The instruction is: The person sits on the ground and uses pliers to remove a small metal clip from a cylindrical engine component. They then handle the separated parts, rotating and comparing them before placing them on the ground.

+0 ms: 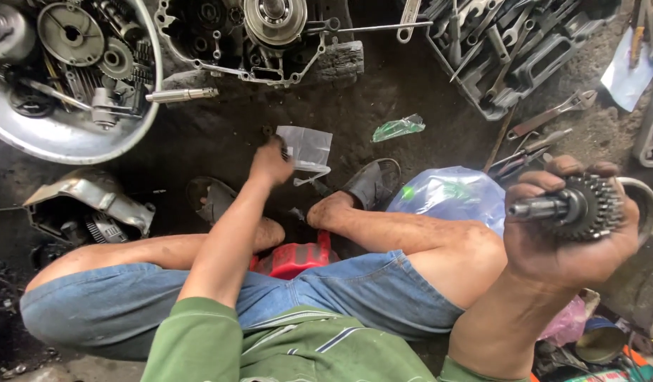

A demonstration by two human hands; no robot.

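Overhead, we see a metal basin (57,138) of engine parts on the floor, upper left. Our right hand (570,226) is closed round a gear shaft (577,206), raised at right. Our left hand (270,163) pinches a small clear plastic bag (308,147) near the floor.

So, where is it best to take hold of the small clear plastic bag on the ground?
Probably at the clear plastic bag's lower left corner, coming from above, where the left hand already reaches. The bag lies flat on the dirt floor, so only its thin edge can be pinched and lifted.
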